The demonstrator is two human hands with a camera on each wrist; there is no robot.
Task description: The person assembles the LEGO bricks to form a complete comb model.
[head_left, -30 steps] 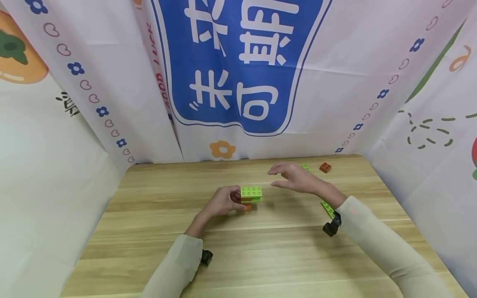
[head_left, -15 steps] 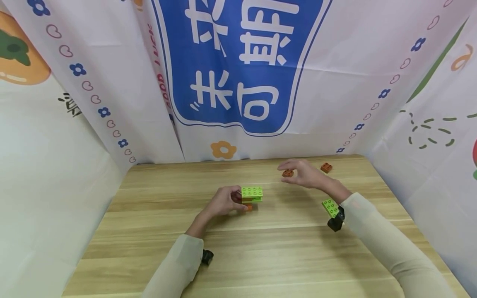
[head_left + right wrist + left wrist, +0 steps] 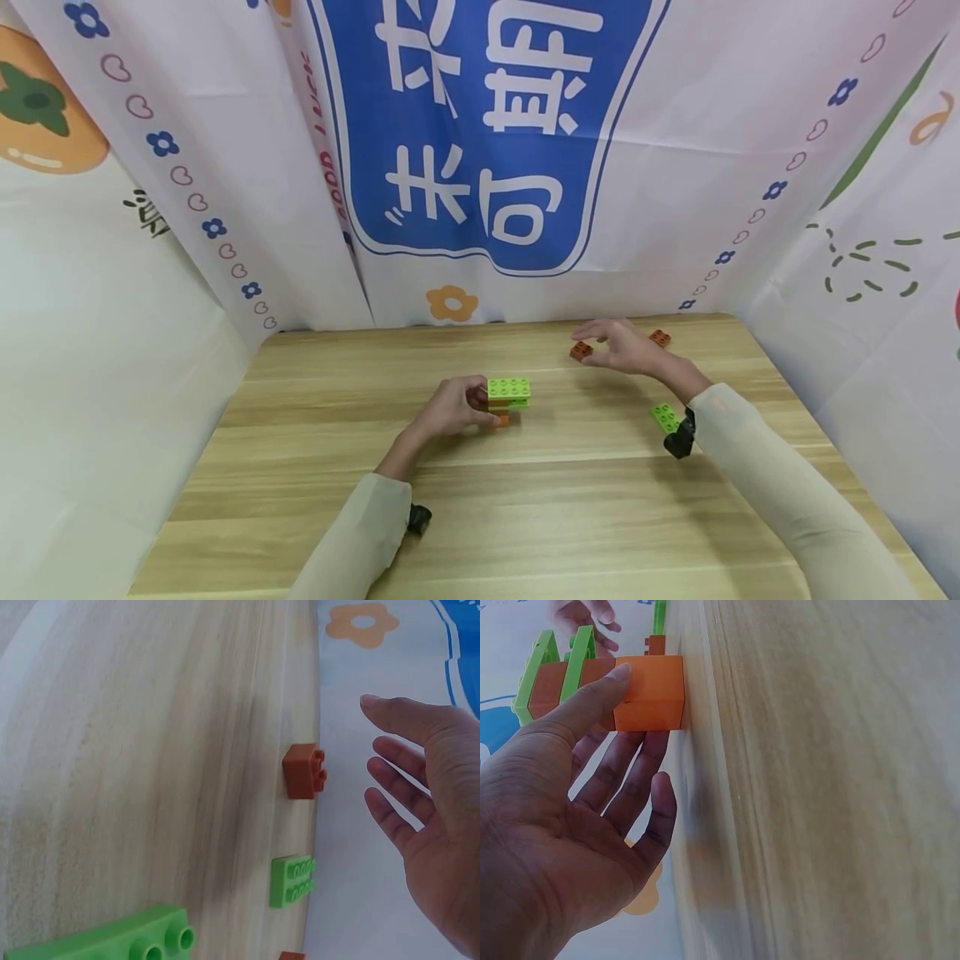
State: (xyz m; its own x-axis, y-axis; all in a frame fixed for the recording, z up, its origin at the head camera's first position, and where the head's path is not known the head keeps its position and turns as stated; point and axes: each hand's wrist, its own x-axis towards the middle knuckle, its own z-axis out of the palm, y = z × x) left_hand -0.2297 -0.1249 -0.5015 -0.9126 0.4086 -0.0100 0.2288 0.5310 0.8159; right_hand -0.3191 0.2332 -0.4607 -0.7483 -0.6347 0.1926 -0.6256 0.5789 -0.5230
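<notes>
Brown brick (image 3: 581,352), right of the stack (image 3: 509,388) my left hand (image 3: 450,407) pinches: light, stiff, I'd guess; best gripped side-on. My right hand (image 3: 626,347) gapes.

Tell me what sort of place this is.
Probably a screened work booth: a wood-grain table with toy bricks, and printed sheets hanging behind it and along both sides.

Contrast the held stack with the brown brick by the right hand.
The stack mixes green, brown and orange; the brick is all brown. The stack is several pieces tall; the brick, one. The left hand grips the stack; the brick is unheld. Both show studs on top.
</notes>
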